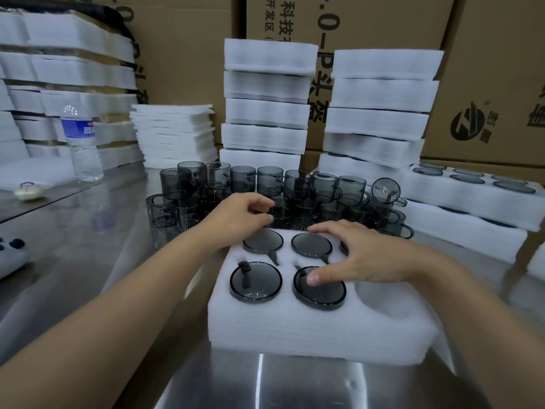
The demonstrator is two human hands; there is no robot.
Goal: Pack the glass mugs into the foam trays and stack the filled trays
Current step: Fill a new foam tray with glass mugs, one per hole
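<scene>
Behind foam trays, carton "科技"

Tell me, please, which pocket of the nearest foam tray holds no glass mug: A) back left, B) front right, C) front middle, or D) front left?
B: the front right pocket of the foam tray shows only bare white foam, while glass mugs fill the other three.

White foam tray, faint layer lines on side, under right hand. Smoke-grey see-through glass mugs beyond left hand. Clear plastic bottle, blue label, far left of left hand. Brown cardboard boxes, black print, beyond both hands.
</scene>
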